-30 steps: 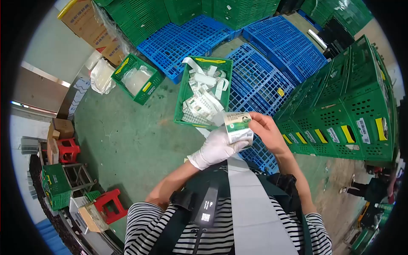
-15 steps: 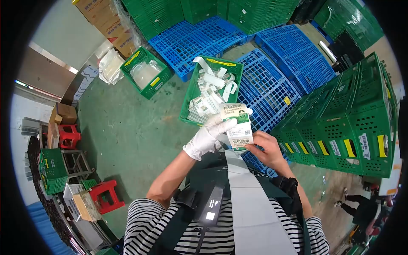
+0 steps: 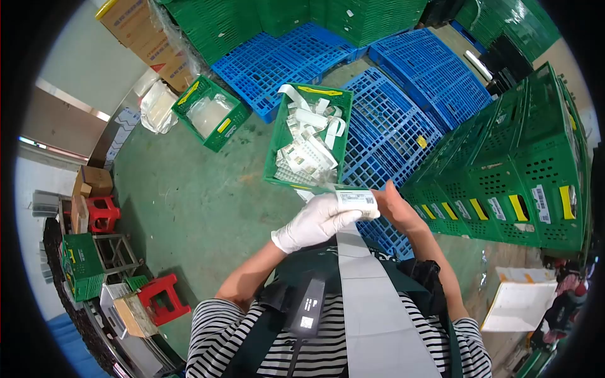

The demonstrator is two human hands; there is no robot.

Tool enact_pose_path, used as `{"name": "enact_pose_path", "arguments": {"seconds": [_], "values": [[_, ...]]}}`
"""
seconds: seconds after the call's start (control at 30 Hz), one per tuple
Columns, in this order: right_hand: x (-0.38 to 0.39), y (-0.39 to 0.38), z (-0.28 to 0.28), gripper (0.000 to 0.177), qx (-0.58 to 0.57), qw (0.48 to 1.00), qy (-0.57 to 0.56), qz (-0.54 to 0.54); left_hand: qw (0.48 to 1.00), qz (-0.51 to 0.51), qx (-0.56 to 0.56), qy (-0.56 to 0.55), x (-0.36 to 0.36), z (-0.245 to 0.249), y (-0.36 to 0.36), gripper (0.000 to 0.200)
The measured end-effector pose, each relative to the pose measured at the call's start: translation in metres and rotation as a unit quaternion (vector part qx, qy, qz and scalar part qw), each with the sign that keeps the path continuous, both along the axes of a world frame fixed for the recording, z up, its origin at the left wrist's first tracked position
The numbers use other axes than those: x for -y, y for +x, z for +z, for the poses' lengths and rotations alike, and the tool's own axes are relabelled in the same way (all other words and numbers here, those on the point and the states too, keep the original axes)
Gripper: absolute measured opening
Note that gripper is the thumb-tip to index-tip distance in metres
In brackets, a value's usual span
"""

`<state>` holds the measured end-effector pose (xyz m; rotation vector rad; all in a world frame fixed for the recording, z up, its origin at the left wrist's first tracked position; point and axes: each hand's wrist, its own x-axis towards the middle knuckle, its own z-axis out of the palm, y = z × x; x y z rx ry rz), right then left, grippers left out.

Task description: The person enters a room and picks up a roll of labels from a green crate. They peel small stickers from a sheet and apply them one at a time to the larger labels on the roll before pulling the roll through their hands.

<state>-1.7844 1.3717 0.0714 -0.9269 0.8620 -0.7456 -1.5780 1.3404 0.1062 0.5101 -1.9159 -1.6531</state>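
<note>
In the head view, my left hand (image 3: 315, 222), in a white glove, is closed around a printed paper label (image 3: 357, 199) with green edging and a small square code. The label looks folded or curled over the gloved fingers. My bare right hand (image 3: 399, 209) is beside the label's right edge, its fingers stretched upward; whether they touch the label is hard to tell. A long white paper strip (image 3: 378, 296) hangs from under my hands down over my striped shirt. Beyond them, a green crate (image 3: 270, 157) holds loose label sheets (image 3: 304, 156) and curled white strips.
A smaller green crate (image 3: 220, 140) with clear plastic bags stands farther left. Blue pallets (image 3: 372, 126) lie ahead, and stacked green crates (image 3: 485, 170) line the right. Red stools (image 3: 165, 296) stand at left. At right is a white open box (image 3: 518, 305).
The label, upright with its printed front showing, is now folded lower in my left hand. My right fingers have come off its lower edge and straightened. The view has shifted slightly.
</note>
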Motion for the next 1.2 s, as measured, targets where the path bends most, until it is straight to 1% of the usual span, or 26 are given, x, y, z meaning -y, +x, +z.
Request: {"name": "enact_pose_path", "arguments": {"seconds": [0.07, 0.1, 0.13, 0.17, 0.23, 0.27, 0.3, 0.37, 0.4, 0.43, 0.5, 0.53, 0.57, 0.63, 0.67, 0.73, 0.77, 0.87, 0.93, 1.0, 1.03, 1.07, 1.1, 1.13, 1.17, 1.2], "values": [[0.008, 0.009, 0.009, 0.073, 0.021, 0.999, 0.033, 0.001, 0.999, 0.002, 0.034, -0.022, -0.004, 0.001, 0.002, 0.026], [0.012, 0.015, 0.016, 0.070, 0.059, 0.998, -0.002, -0.024, 0.997, 0.011, 0.069, -0.044, -0.007, 0.001, 0.005, 0.025], [0.014, 0.019, 0.022, 0.067, 0.096, 0.994, -0.038, -0.046, 0.995, -0.001, 0.099, -0.014, -0.009, -0.002, 0.007, 0.027], [0.015, 0.019, 0.026, 0.067, 0.097, 0.994, -0.037, -0.042, 0.995, 0.002, 0.100, -0.013, -0.011, -0.007, 0.008, 0.027], [0.016, 0.018, 0.032, 0.054, 0.065, 0.993, -0.071, -0.067, 0.992, -0.003, 0.120, -0.024, -0.014, -0.020, 0.010, 0.030], [0.015, 0.017, 0.034, 0.039, 0.066, 0.992, -0.039, -0.095, 0.992, -0.011, 0.124, 0.016, -0.014, -0.024, 0.011, 0.033], [0.015, 0.018, 0.035, 0.039, 0.066, 0.993, -0.039, -0.094, 0.992, -0.010, 0.124, 0.016, -0.014, -0.027, 0.011, 0.033], [0.013, 0.019, 0.036, 0.028, -0.053, 0.992, -0.084, -0.083, 0.989, -0.026, 0.143, 0.019, -0.014, -0.032, 0.012, 0.034], [0.010, 0.021, 0.036, 0.022, -0.047, 0.991, -0.066, -0.103, 0.989, -0.023, 0.143, 0.019, -0.013, -0.035, 0.013, 0.034], [0.008, 0.021, 0.036, 0.022, -0.047, 0.992, -0.066, -0.100, 0.992, -0.026, 0.070, 0.104, -0.012, -0.038, 0.014, 0.038], [0.004, 0.022, 0.034, 0.023, -0.121, 0.955, -0.265, -0.056, 0.959, -0.032, -0.077, 0.269, -0.008, -0.045, 0.018, 0.049], [0.002, 0.021, 0.038, 0.023, -0.177, 0.930, -0.322, -0.035, 0.960, -0.045, -0.054, 0.271, 0.001, -0.050, 0.021, 0.059], [-0.001, 0.021, 0.036, 0.023, -0.176, 0.930, -0.322, -0.034, 0.960, -0.043, -0.054, 0.272, 0.004, -0.049, 0.017, 0.059], [-0.008, 0.021, 0.029, 0.023, -0.214, 0.900, -0.379, -0.001, 0.865, 0.022, -0.206, 0.458, 0.007, -0.049, 0.005, 0.054], [-0.011, 0.021, 0.027, 0.023, -0.236, 0.891, -0.388, -0.001, 0.865, 0.022, -0.206, 0.458, 0.011, -0.046, 0.005, 0.054], [-0.015, 0.019, 0.019, 0.022, -0.257, 0.880, -0.400, 0.004, 0.890, 0.085, -0.167, 0.416, 0.017, -0.034, 0.005, 0.044], [-0.017, 0.017, 0.015, 0.021, -0.277, 0.868, -0.413, 0.010, 0.890, 0.083, -0.166, 0.416, 0.017, -0.027, 0.005, 0.044], [-0.021, 0.017, 0.008, 0.019, -0.276, 0.879, -0.390, -0.010, 0.920, 0.102, -0.137, 0.352, 0.015, -0.007, 0.004, 0.033], [-0.021, 0.013, 0.006, 0.018, -0.278, 0.879, -0.386, -0.021, 0.934, 0.100, -0.107, 0.326, 0.013, -0.008, 0.004, 0.034], [-0.020, 0.005, 0.005, 0.026, -0.297, 0.915, -0.271, 0.046, 0.952, 0.103, -0.085, 0.275, 0.009, -0.007, 0.003, 0.030], [-0.019, 0.005, 0.002, 0.026, -0.297, 0.915, -0.271, 0.044, 0.952, 0.102, -0.085, 0.275, 0.006, -0.004, 0.003, 0.030], [-0.017, 0.006, -0.004, 0.036, -0.186, 0.957, -0.221, 0.003, 0.950, 0.087, -0.079, 0.289, 0.003, 0.001, 0.003, 0.029], [-0.016, 0.006, -0.007, 0.049, -0.071, 0.983, -0.167, -0.039, 0.948, 0.071, -0.074, 0.303, 0.000, 0.004, 0.003, 0.029], [-0.008, 0.001, -0.008, 0.075, -0.046, 0.992, -0.112, 0.027, 0.965, 0.050, -0.063, 0.251, -0.002, 0.000, 0.004, 0.027], [-0.007, 0.006, -0.003, 0.078, 0.027, 0.999, -0.033, -0.008, 0.965, 0.048, -0.062, 0.252, -0.004, -0.002, 0.004, 0.027], [-0.002, 0.010, 0.006, 0.075, 0.073, 0.997, -0.030, -0.014, 0.983, 0.035, -0.034, 0.179, -0.006, -0.005, 0.005, 0.027]]}}
